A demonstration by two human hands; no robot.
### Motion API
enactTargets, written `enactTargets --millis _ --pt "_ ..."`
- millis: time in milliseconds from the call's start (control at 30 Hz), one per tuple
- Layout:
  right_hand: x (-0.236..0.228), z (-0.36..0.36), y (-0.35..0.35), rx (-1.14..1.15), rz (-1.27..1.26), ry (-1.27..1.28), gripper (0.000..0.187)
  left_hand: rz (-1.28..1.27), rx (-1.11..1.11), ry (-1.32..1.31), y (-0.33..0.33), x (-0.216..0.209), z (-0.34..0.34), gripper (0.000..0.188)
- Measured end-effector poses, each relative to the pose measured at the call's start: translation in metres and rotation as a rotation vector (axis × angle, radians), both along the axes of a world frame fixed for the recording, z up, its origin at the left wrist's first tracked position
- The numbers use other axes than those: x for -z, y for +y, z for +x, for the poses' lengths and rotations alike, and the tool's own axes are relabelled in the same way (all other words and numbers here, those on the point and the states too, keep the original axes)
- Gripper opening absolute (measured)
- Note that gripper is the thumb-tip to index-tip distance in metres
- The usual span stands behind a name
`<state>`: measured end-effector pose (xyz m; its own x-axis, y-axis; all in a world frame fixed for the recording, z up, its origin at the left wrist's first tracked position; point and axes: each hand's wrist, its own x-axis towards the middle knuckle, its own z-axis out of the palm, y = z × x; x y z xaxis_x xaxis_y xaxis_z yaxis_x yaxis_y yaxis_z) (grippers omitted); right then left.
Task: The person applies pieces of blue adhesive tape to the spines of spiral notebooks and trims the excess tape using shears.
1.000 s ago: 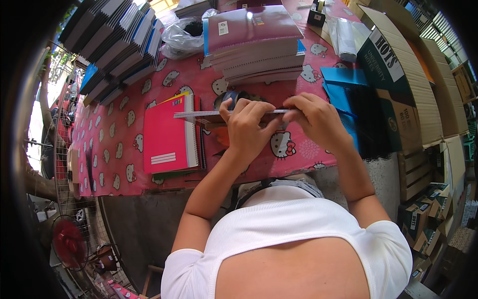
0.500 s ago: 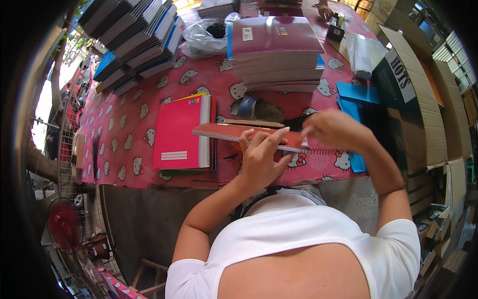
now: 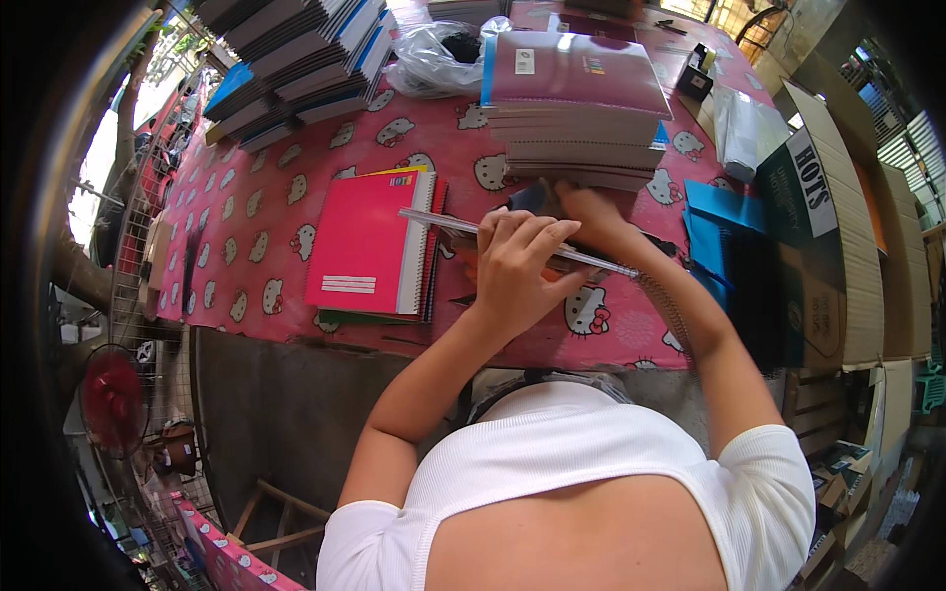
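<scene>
My left hand [image 3: 522, 261] is closed around a thin notebook [image 3: 448, 221], which is tilted so that mostly its pale edge shows. From the notebook's right end a loose wire spiral coil [image 3: 668, 310] hangs down beside my right forearm. Beyond the notebook, my right hand [image 3: 591, 214] reaches down to a blue and brown sandal [image 3: 529, 197], partly covering it. The fingers of that hand are blurred and partly hidden. Left of my hands lies a small pile of spiral notebooks, a pink-red notebook [image 3: 365, 241] on top.
Maroon-covered books [image 3: 576, 79] form a tall stack behind my hands. At the back left rise high book stacks [image 3: 305, 69], beside a clear plastic bag [image 3: 434, 64]. Blue sheets [image 3: 724, 212] and an open cardboard box [image 3: 833, 236] stand to the right. A patterned pink cloth [image 3: 261, 251] covers the table.
My right hand has moved left from the notebook's coil end to the sandal. The notebook has tipped more edge-on in my left hand, and the coil now droops. The view has shifted slightly.
</scene>
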<state>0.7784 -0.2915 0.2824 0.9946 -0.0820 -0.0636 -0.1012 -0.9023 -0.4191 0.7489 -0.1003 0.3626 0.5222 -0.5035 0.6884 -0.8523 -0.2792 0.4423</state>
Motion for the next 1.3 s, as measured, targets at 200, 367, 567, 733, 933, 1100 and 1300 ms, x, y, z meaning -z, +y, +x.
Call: enactTargets --millis 200,367,567,733,933,1100,1300 --pt "-0.016 -0.105 -0.084 -0.184 0.855 -0.561 0.055 -0.019 0.058 -0.014 -0.011 0.005 0.009 0.025" --pt "-0.036 -0.108 -0.113 -0.136 1.031 -0.257 0.050 -0.003 0.044 0.015 -0.015 0.000 0.013 0.023" --pt "-0.069 -0.093 -0.078 -0.067 0.811 -0.238 0.043 0.015 0.003 0.062 -0.009 0.001 0.011 0.025" --pt "-0.070 -0.080 -0.068 -0.121 0.597 -0.265 0.046 -0.030 0.022 0.165 -0.011 -0.010 0.012 0.028" --pt "-0.070 -0.070 -0.055 -0.149 0.538 -0.175 0.051 0.150 -0.092 0.057 0.010 -0.016 0.021 0.028" --pt "-0.076 -0.071 -0.038 -0.186 1.170 -0.209 0.051 0.156 -0.187 0.079 0.024 -0.013 0.021 0.028" --pt "-0.079 -0.055 -0.035 -0.309 1.237 -0.258 0.055 0.189 -0.318 0.095 0.033 -0.014 0.027 0.032"
